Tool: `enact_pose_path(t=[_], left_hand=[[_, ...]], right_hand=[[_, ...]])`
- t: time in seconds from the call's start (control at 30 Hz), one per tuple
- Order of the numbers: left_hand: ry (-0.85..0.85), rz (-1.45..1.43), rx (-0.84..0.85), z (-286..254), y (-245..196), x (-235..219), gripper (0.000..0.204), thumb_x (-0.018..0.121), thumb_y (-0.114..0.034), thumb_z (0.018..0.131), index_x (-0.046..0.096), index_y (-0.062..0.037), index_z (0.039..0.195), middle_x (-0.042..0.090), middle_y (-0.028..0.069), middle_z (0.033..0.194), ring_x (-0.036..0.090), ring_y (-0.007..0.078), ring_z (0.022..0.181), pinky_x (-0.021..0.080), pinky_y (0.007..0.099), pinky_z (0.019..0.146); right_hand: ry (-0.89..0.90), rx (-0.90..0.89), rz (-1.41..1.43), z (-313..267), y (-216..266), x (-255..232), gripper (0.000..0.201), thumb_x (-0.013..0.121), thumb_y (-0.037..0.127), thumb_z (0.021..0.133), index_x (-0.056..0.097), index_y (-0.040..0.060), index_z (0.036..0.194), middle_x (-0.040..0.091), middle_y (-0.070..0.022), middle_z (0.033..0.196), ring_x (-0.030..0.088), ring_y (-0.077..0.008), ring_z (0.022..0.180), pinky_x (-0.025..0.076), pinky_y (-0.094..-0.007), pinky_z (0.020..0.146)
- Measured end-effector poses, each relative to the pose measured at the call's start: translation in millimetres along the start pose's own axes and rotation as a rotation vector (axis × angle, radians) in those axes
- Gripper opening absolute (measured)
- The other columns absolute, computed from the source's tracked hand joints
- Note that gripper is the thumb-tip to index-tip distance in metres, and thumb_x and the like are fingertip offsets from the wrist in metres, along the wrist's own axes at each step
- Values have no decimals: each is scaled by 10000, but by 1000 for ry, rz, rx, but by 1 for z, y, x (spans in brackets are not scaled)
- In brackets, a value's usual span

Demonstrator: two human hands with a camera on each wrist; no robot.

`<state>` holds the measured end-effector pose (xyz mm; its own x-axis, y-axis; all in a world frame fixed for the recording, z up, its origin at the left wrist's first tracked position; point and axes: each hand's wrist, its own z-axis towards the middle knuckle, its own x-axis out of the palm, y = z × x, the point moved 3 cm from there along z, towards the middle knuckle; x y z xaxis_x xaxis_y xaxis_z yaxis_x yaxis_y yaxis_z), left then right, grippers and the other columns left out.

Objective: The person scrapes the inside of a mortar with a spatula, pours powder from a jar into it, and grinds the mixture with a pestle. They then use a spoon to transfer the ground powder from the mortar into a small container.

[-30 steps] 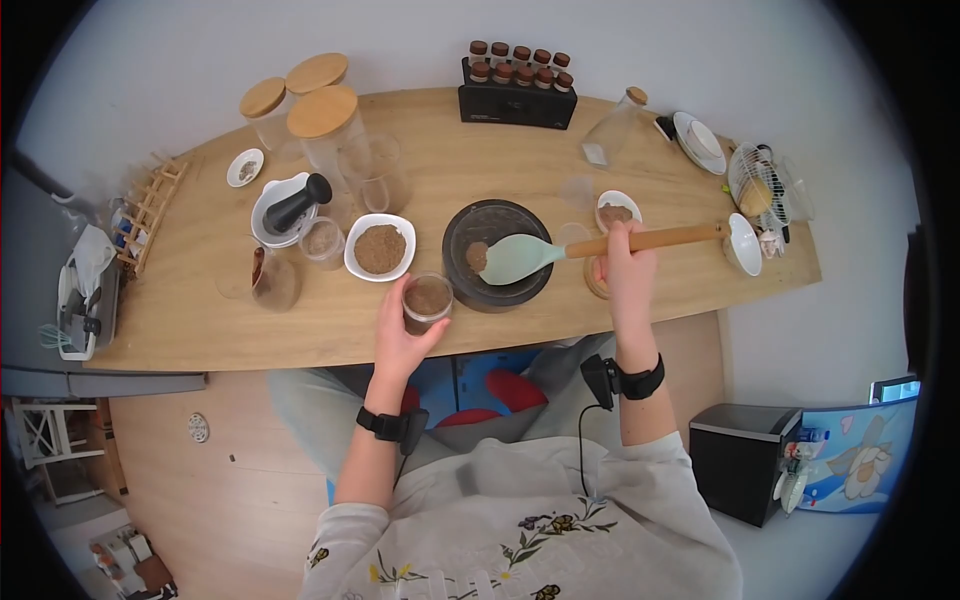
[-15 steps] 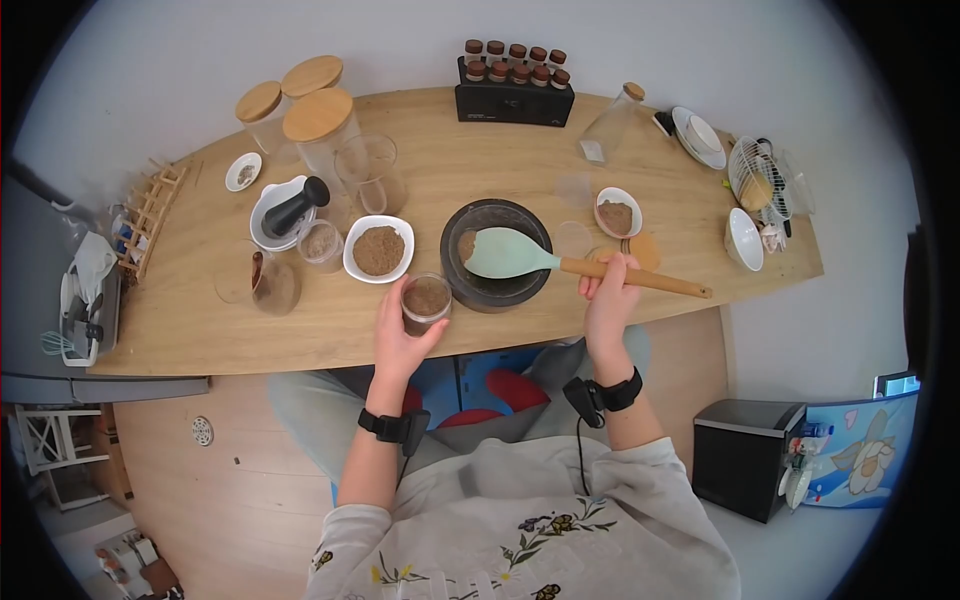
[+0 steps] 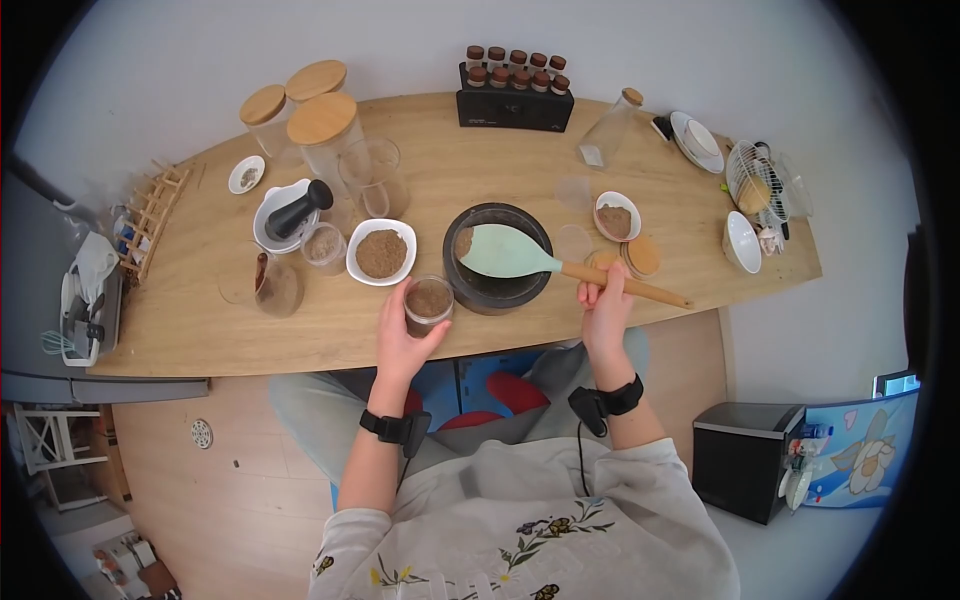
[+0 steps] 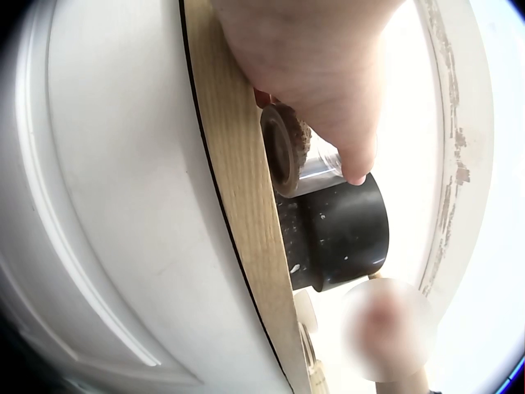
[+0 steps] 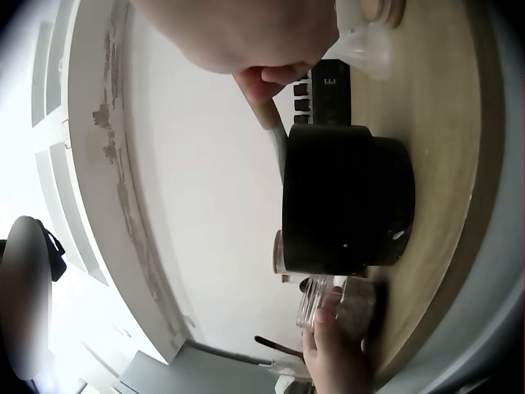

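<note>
My left hand (image 3: pixel 400 347) holds a small clear jar (image 3: pixel 428 300) of brown powder upright at the table's front, beside a dark stone mortar (image 3: pixel 505 302). In the left wrist view, the thumb lies along the jar (image 4: pixel 316 177). My right hand (image 3: pixel 605 320) grips the wooden handle of a spatula (image 3: pixel 505 250) with a pale green head. That head lies over the mortar's opening, with brown powder (image 3: pixel 465 242) at its tip. From the right wrist view, the head dips behind the rim of the mortar (image 5: pixel 349 197), its lower end hidden.
Left of the mortar are a white bowl of brown powder (image 3: pixel 381 253), a white mortar with a black pestle (image 3: pixel 300 210) and several glass jars. A smaller powder bowl (image 3: pixel 617 216) and wooden lids (image 3: pixel 642 257) lie on the right. Behind stands a spice rack (image 3: pixel 515 108).
My right hand has moved toward me and slightly left, swinging the handle's end down and nearer. The spatula head has shifted left over the mortar. My left hand keeps holding the jar in place.
</note>
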<state>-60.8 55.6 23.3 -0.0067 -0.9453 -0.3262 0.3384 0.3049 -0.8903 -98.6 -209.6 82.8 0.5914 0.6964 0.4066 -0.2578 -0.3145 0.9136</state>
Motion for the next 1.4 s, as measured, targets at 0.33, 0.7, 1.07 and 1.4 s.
enact_pose_path(t=[0.33,0.7,1.07,1.4], left_hand=[[6,-13,-6,0,-1,-1,726,739,-140,607,369,-4,1216,505,161,1099,491,287,1037,404,359,876],[0,16,18,1,-1,-2,715,741,-167,605,383,1,1200,512,161,1086,498,293,1019,405,364,866],[53,-2,-11,0,-2,-3,752,722,-93,620,332,-10,1258,464,158,1168,462,246,1101,376,336,925],[57,0,-6,1,-4,-4,741,721,-102,624,335,-5,1250,461,155,1165,463,247,1095,376,340,926]], right_hand=[[14,134,174,0,-7,-19,264,369,250,914,456,13,841,326,-22,543,364,-135,528,339,-259,531],[47,205,213,-14,0,-18,261,359,257,923,454,14,913,360,-34,610,388,-160,595,355,-275,574],[245,157,154,-26,1,-6,263,353,265,931,443,19,926,380,-48,612,410,-170,597,370,-288,586],[369,35,-2,-36,10,0,260,338,284,931,454,51,943,412,-43,631,447,-181,625,364,-283,599]])
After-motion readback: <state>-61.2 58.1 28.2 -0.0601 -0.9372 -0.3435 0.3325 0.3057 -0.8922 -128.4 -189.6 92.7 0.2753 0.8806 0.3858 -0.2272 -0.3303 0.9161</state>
